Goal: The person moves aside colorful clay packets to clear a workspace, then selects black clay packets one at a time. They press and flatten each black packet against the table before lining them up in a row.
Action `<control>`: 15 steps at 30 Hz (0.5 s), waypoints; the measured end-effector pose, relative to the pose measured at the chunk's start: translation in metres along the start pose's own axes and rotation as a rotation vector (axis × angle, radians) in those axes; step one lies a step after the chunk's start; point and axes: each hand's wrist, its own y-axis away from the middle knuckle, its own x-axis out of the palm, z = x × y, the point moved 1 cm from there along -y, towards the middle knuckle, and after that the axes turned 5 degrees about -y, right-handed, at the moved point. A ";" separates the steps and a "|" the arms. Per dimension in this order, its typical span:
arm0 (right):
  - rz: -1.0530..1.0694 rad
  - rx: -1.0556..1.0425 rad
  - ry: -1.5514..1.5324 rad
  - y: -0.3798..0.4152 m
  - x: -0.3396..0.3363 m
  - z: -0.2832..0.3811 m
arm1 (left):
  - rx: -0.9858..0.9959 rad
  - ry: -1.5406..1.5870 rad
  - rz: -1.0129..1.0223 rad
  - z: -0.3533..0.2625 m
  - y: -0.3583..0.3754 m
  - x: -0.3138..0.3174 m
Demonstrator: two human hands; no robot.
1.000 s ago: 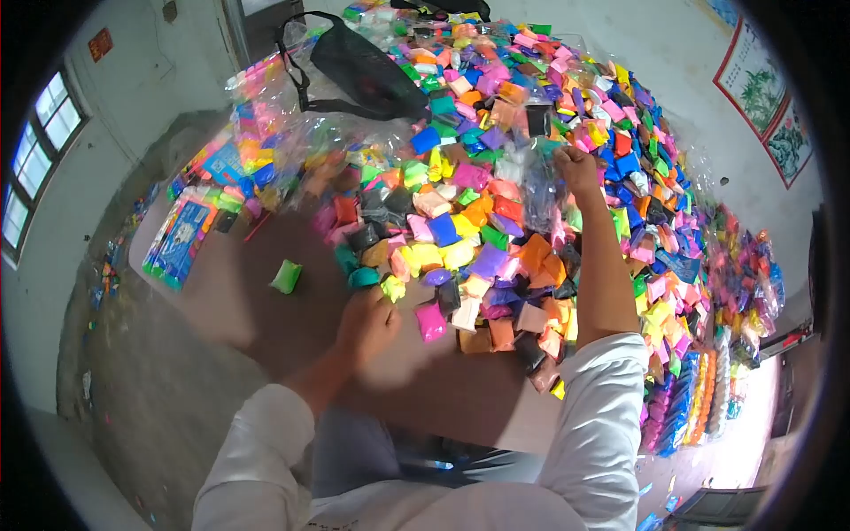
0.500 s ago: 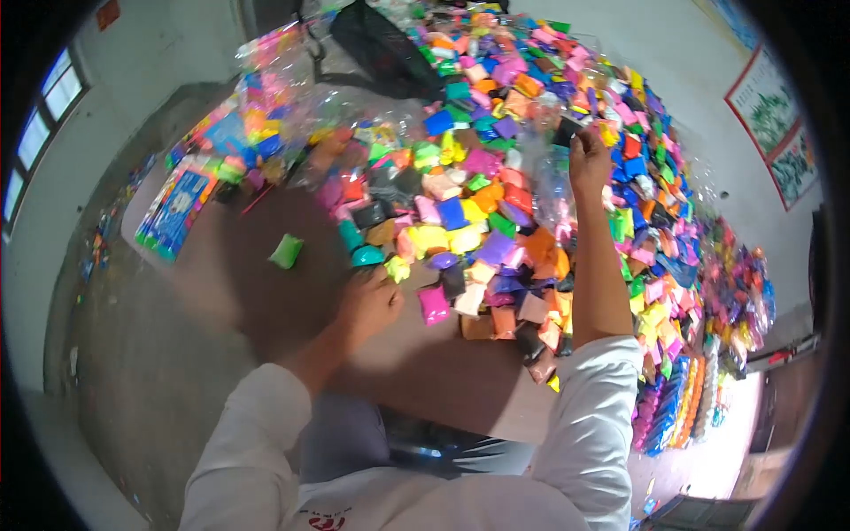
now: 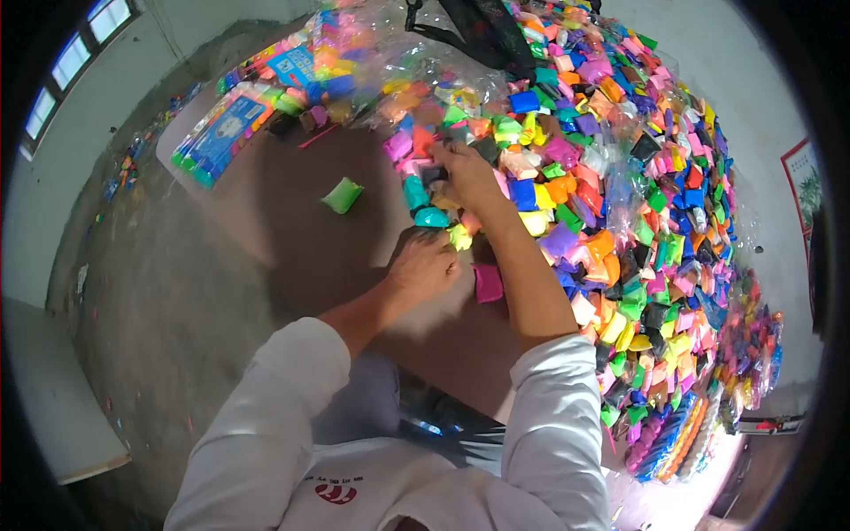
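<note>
Fingers (image 3: 457, 165) at packet pile's (image 3: 567, 190) edge, bare tabletop (image 3: 310, 221) left.

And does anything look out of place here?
Yes: one green packet lies alone on the table, apart from the pile. Small coloured bits also litter the floor, looking dropped.

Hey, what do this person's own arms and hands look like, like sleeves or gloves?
The left hand and right hand are bare, without gloves. Plain white sleeves, loose and creased, end near the elbows. No watch or bracelet shows.
</note>
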 end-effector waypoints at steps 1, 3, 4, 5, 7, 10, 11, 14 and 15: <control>0.080 0.001 0.296 0.003 0.002 0.007 | -0.011 0.008 0.004 -0.001 0.000 0.000; 0.128 0.084 0.268 -0.003 0.013 -0.003 | -0.025 0.020 -0.001 -0.001 -0.002 0.001; 0.039 0.000 0.239 -0.005 0.017 -0.013 | -0.025 0.020 -0.024 -0.001 -0.001 0.002; -0.051 -0.081 0.208 -0.007 0.020 -0.023 | -0.025 0.020 -0.046 -0.001 0.000 0.002; -0.273 0.028 -0.109 -0.007 0.000 -0.031 | -0.033 0.009 0.001 0.001 0.001 0.000; -0.336 0.427 -0.693 0.033 -0.082 0.008 | -0.037 0.009 0.101 -0.002 0.002 -0.005; -0.365 0.523 -0.764 0.057 -0.108 0.035 | -0.039 0.000 0.136 -0.001 -0.001 -0.006; -0.569 0.655 -0.989 0.141 -0.124 0.062 | -0.013 0.006 0.095 -0.001 0.000 0.000; -0.540 0.705 -1.038 0.177 -0.117 0.060 | -0.026 -0.012 0.083 0.000 -0.002 -0.001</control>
